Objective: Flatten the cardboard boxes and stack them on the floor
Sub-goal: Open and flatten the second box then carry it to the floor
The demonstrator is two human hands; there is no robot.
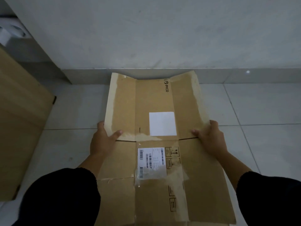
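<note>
A flattened brown cardboard box (154, 101) with "PICO" print, a blank white label and a shipping label lies open in front of me over the tiled floor. Its far flaps tilt up slightly toward the wall. My left hand (104, 139) grips the box's left edge, thumb on top and fingers curled underneath. My right hand (210, 137) holds the right edge the same way. Both forearms in dark sleeves reach in from below.
A second, larger cardboard box (21, 128) stands at the left. A grey wall (162, 30) with a low skirting runs behind the box. Pale floor tiles (260, 108) spread out to the right and left.
</note>
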